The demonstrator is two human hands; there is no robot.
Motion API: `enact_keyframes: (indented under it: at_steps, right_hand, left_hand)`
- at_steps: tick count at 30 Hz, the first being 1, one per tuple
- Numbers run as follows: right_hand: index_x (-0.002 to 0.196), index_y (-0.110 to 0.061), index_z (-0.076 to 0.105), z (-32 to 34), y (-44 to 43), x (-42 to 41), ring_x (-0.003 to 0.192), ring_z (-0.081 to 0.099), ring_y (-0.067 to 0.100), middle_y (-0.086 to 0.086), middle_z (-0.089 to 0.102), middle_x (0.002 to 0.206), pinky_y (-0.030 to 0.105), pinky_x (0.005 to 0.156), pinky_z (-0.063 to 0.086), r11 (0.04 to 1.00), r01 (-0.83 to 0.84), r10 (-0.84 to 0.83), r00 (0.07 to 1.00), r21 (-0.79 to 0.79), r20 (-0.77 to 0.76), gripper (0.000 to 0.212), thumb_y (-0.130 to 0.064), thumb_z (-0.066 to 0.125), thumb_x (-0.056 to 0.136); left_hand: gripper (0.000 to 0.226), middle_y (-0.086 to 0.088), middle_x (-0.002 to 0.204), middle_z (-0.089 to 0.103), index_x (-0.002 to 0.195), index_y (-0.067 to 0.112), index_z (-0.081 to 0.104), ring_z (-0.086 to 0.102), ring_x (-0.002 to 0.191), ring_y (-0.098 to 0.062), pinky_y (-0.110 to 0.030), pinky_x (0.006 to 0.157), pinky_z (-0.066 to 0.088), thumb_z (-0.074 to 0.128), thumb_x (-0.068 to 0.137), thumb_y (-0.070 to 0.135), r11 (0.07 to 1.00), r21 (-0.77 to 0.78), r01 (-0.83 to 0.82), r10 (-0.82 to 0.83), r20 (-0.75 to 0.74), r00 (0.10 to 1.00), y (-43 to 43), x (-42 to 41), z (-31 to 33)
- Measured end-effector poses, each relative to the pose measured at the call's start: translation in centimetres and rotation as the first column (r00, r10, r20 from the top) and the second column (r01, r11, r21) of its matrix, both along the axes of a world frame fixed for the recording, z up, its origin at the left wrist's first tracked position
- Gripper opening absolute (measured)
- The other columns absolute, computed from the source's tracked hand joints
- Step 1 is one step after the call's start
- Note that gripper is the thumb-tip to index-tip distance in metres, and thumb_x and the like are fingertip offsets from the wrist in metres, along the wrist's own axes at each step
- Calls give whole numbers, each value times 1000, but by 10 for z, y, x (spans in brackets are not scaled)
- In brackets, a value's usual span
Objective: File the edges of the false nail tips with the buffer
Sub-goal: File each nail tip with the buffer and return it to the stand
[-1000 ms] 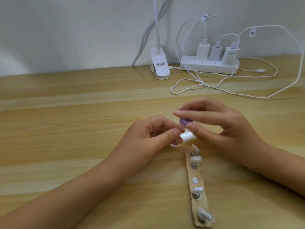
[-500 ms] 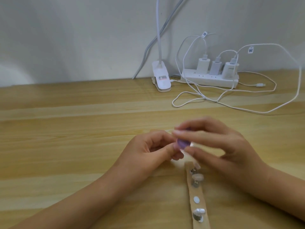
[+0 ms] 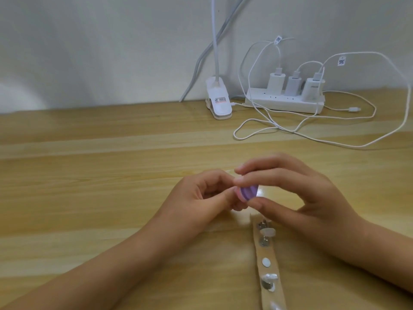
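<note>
My right hand [image 3: 297, 198] pinches a small purple buffer [image 3: 315, 192] between thumb and forefinger. My left hand [image 3: 201, 198] is closed with its fingertips touching the buffer; it pinches a false nail tip that is mostly hidden by the fingers. Below the hands a tan strip [image 3: 269, 267] lies on the wooden table [image 3: 89, 175], reaching toward me. On the strip stand small metal holders, some carrying clear nail tips [image 3: 268, 232], and one white round pad [image 3: 266, 262] sits bare.
At the back by the wall stand a white clip lamp base [image 3: 63, 104] and a white power strip [image 3: 283, 104] with three chargers. Loose white cables [image 3: 312, 130] loop over the table's far right.
The view has tilted up, so hands and strip sit lower in the frame. The buffer has shifted slightly between the fingertips against the nail tip.
</note>
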State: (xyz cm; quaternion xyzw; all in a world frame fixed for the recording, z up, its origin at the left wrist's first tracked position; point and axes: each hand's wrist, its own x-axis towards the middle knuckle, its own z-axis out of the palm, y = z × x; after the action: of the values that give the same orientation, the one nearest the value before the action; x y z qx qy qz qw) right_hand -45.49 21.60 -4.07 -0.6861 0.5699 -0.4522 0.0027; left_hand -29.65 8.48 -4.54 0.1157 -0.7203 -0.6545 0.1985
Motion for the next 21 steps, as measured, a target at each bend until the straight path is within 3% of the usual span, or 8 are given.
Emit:
enact_keyframes:
  at_steps: [2,5,10,12,14,16,18,21]
  right_hand:
    - [113,-20,67,-2,-2,-1,115,61,15,0,63,118,30,99,49,1000,-3,3,999,-1,39,22,-23,69,91]
    - [112,-19,64,-3,-2,-3,119,60,20,2,60,121,33,99,52,999,-44,38,975,24,220,21,-18,69,91]
    - [110,-18,64,-3,-1,-3,119,61,21,5,61,121,34,98,53,997,-68,57,963,33,263,20,-17,68,90]
    - [110,-19,64,-1,1,0,119,61,21,3,61,121,34,98,53,998,-59,52,973,26,226,19,-18,68,91]
    - [111,-20,65,0,3,3,118,61,20,-2,61,122,33,97,51,999,-45,44,995,1,93,21,-21,64,90]
    - [110,-21,65,1,2,2,115,61,17,-3,61,119,36,96,51,1000,-9,9,1000,-12,29,21,-23,66,89]
    - [109,-23,64,1,0,0,113,62,19,-2,61,116,41,95,52,1000,17,-17,998,1,67,22,-23,69,88]
    - [111,-25,61,-1,1,3,113,63,20,-4,64,115,37,98,50,1000,-19,19,995,-6,97,24,-23,67,88]
  left_hand:
    - [9,0,77,73,83,23,74,68,75,-9,-16,71,50,69,84,31,1000,5,-9,9,3,1000,-1,0,-1]
    - [19,-2,78,74,89,13,73,69,77,-10,-17,72,51,67,82,29,1000,20,-16,16,14,1000,-2,2,-2]
    - [21,-2,77,74,90,11,72,69,76,-9,-15,70,51,67,82,29,1000,21,-15,15,18,1000,-2,2,-1]
    - [13,-2,77,74,85,18,73,70,76,-10,-16,70,51,67,81,28,1000,24,-14,14,16,1000,-1,1,0]
    - [7,-2,77,74,82,24,73,70,76,-11,-17,70,51,66,82,27,1000,19,-9,9,4,1000,0,1,1]
    - [8,-2,76,73,82,23,72,70,75,-10,-17,69,51,66,82,28,1000,23,-11,11,2,1000,0,1,1]
    - [11,-1,75,73,84,19,72,69,74,-9,-16,69,51,66,82,28,999,31,-20,20,10,1000,-1,1,1]
    - [10,-2,75,73,84,16,71,69,73,-10,-16,69,51,65,84,24,999,38,-23,23,7,1000,0,1,1]
